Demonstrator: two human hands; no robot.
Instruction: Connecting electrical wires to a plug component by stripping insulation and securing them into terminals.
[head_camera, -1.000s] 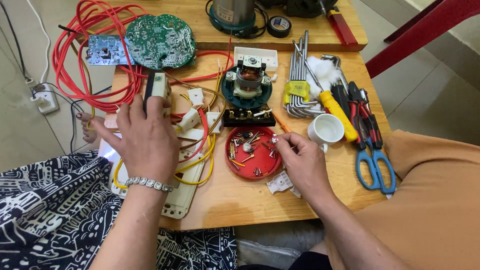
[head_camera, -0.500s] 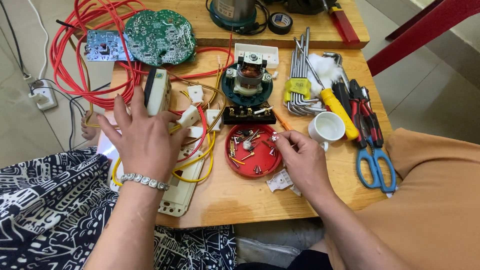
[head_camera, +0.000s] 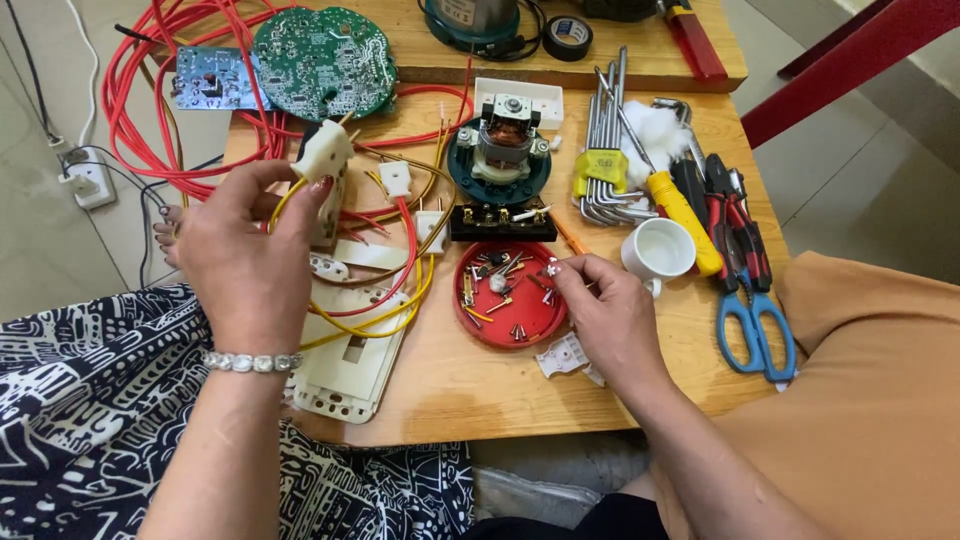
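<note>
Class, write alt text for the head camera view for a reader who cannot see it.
Over a cluttered wooden table, the left hand lifts a cream socket block trailing yellow wire, while the right hand picks at small screws in a red lid. Tools and circuit boards lie around.

A home repair corner; wooden desk (head_camera: 640, 390) strewn with circuit boards (head_camera: 320, 60), red wires (head_camera: 130, 120), pliers (head_camera: 735, 225), hex keys (head_camera: 600, 140).
</note>
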